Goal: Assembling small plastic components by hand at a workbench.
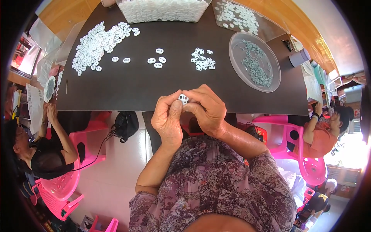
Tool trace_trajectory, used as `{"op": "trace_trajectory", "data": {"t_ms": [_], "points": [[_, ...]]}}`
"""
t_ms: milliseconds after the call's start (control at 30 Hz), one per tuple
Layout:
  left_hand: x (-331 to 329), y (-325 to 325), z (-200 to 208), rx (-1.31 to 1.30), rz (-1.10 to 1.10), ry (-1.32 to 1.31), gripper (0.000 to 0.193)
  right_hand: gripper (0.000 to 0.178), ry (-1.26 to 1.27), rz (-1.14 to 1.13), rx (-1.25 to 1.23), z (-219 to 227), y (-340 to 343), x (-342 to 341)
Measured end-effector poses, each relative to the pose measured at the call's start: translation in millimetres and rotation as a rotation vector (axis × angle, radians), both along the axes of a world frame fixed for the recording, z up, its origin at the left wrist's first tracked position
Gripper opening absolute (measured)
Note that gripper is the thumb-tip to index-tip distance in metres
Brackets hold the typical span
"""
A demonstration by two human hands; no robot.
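Between my hands, just above the table's near edge, is a small white plastic piece [183, 98] with dark holes in its face. My left hand [167, 120] pinches it between thumb and forefinger from the left. From the right, the thumb and fingers of my right hand [210, 110] close on the same piece. Part of it is hidden by my fingertips. Beyond my hands, several similar white pieces [203, 60] lie in a small heap on the dark table [131, 87]. Several oval white pieces [158, 65] lie loosely to the left of that heap.
A large pile of oval white pieces [92, 48] covers the table's far left. At the back stands a clear bin [164, 19] full of white pieces. A round clear tub [236, 69] of small grey-green parts sits at the right. Co-workers sit by pink chairs [286, 133] on both sides.
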State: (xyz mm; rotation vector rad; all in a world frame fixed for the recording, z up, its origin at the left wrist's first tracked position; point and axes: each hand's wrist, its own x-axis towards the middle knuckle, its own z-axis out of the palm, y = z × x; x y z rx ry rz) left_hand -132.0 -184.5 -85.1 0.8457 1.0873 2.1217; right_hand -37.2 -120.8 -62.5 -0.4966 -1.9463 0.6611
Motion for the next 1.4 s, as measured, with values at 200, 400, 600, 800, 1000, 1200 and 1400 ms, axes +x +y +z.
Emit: {"op": "trace_trajectory", "data": {"t_ms": [200,400,600,800,1000,1200,1400], "points": [[1.2,-2.1,-3.7,-0.018,0.0,-0.019,0.019,0.029,0.012,0.012,-0.011,-2.9,-1.6,-0.7],[-1.4,-0.7,2.8,-0.031,0.007,-0.018,0.02,0.03,-0.027,-0.03,-0.027,1.5,-1.4,-0.2],[-4.5,-3.0,0.4,-0.042,-0.052,-0.077,0.019,0.029,-0.08,0.02,0.003,3.0,-0.3,-0.6],[-0.4,-3.0,6.9,-0.019,-0.045,-0.159,0.02,0.028,-0.044,0.04,0.03,-2.0,1.0,-2.1],[1.9,-5.6,2.7,0.036,0.025,-0.007,0.022,0.029,0.01,0.035,0.221,1.4,3.1,-6.3],[5.2,-3.2,3.2,0.063,0.077,0.04,0.019,0.027,0.031,0.025,0.233,-3.9,2.0,-7.1],[9.4,0.4,0.6,0.066,0.105,0.043,0.017,0.024,0.019,0.004,0.275,-6.5,3.4,-6.7]]}}
